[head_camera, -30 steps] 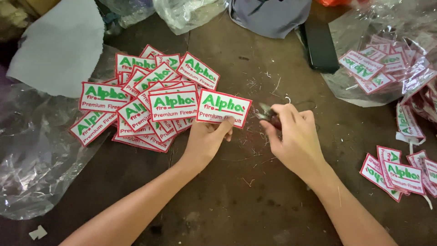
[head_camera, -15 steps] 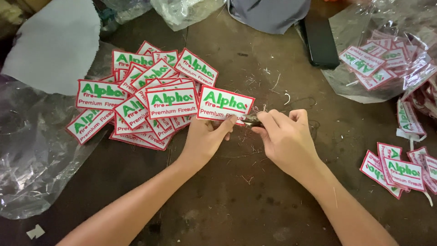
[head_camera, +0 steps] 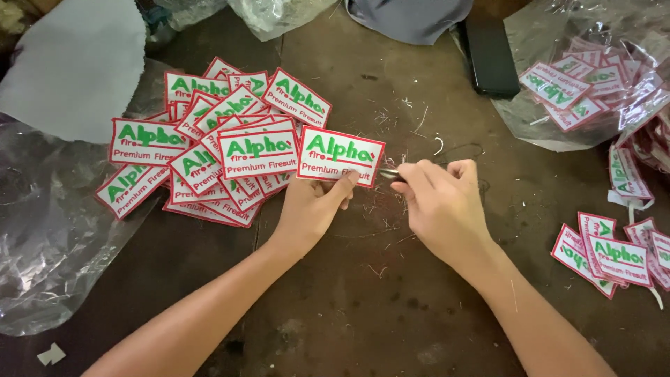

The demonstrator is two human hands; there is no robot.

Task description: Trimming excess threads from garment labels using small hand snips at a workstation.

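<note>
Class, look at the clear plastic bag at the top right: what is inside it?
Inside the clear plastic bag lie several red-edged white patches with green lettering. The crinkled, glaring film hides how many lie deeper.

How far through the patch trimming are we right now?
Looks done: a big pile of patches fanned out on the table's left, with thread scraps on the table. In hand: the left hand holds one patch while the right hand works a small metal tool at its edge. Seemingly left: patches in the plastic bag and the small stack at right.
</note>
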